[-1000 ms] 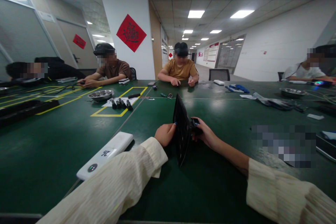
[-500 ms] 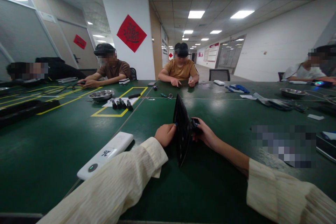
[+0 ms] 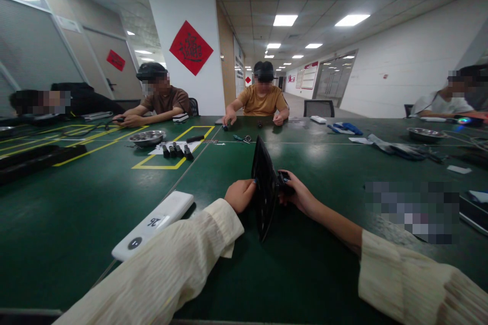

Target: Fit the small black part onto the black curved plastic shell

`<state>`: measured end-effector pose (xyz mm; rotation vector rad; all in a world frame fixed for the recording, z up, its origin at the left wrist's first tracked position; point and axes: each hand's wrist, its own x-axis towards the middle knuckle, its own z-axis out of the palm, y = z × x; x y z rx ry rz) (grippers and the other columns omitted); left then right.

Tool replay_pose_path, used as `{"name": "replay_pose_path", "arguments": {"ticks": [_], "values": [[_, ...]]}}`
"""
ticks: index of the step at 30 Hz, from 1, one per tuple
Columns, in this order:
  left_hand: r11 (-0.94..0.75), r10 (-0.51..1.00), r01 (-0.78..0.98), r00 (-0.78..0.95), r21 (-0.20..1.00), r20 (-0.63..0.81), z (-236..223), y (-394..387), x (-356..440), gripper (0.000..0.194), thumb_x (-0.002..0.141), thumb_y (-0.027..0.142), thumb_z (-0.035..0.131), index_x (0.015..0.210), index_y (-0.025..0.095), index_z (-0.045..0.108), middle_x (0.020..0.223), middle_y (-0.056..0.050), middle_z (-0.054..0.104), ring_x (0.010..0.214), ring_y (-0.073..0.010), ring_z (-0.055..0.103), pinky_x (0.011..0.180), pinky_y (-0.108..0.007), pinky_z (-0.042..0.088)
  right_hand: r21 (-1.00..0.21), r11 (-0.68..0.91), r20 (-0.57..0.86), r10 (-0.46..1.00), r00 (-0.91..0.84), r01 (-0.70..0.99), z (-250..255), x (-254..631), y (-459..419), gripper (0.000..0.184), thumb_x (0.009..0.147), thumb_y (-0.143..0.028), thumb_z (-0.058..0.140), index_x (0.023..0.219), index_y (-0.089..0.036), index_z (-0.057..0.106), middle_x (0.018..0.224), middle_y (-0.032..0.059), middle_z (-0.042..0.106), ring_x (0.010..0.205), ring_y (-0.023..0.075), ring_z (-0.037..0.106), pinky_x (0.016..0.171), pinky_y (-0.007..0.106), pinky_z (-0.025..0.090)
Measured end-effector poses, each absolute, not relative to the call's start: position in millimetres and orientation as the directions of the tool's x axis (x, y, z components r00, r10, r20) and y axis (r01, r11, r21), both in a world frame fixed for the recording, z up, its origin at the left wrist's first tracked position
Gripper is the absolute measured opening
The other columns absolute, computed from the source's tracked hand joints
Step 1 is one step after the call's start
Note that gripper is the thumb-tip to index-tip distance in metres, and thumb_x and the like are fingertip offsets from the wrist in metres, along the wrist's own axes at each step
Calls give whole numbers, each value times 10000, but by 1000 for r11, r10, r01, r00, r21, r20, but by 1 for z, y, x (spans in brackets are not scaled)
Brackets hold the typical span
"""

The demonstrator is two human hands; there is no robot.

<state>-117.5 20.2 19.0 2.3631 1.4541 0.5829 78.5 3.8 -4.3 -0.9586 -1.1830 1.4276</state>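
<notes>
A flat black panel stands on edge on the green table, seen almost edge-on. My left hand is curled against its left face, fingertips on the panel. On the right side my right hand is closed around a small black part pressed against the panel. Both cream sleeves reach in from the bottom of the view.
A white power bank lies left of my left arm. Farther off are a metal bowl, several small black parts in a yellow-taped box, and scissors. Other people sit around the table; a blurred patch covers the right.
My hands and the panel have stayed put. The person in the yellow shirt opposite has reached one hand out to the left along the table.
</notes>
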Motion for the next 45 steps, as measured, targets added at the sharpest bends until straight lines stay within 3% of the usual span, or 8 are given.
{"name": "replay_pose_path", "arguments": {"ticks": [5,11,17,23,39,45], "values": [[-418,908,794,377,441,182,16,22,-118,598,905,399,134,812,131,660,811,-111,671,776,-208,612,667,-275,397,-981,-21,15,982,-186,-192,-3,78,4,469,713,-290,437,1167,-207,350,609,-20,583,437,147,552,380,226,370],[-451,892,785,411,425,188,17,21,-118,525,902,374,177,861,154,652,845,-92,673,807,-202,610,686,-266,399,-979,-22,15,983,-181,-202,-3,78,4,473,703,-297,449,1158,-212,355,605,-28,571,427,146,550,375,232,372],[-418,908,794,380,442,176,19,19,-117,607,906,417,125,787,137,651,789,-106,665,749,-200,606,658,-270,391,-978,-10,31,981,-192,-211,-4,79,4,452,711,-321,453,1142,-217,365,601,-28,577,434,147,559,380,235,376],[-446,894,774,408,448,185,18,21,-118,522,897,384,182,863,156,651,843,-94,671,803,-205,605,688,-271,394,-978,-14,25,983,-184,-206,-6,79,6,463,710,-318,457,1154,-227,363,599,-33,575,434,149,559,385,240,381],[-425,905,796,383,431,184,19,19,-118,597,910,418,130,826,146,654,821,-105,668,783,-204,609,677,-271,392,-978,-20,19,983,-181,-209,-4,79,4,450,699,-288,445,1139,-228,372,596,-33,565,429,145,553,378,233,371],[-463,886,791,419,399,196,20,19,-119,494,901,363,193,843,161,640,841,-92,668,816,-205,610,677,-262,385,-979,-19,19,982,-187,-202,-4,79,5,463,707,-284,442,1159,-223,360,595,-30,575,426,145,552,379,233,374]]}}
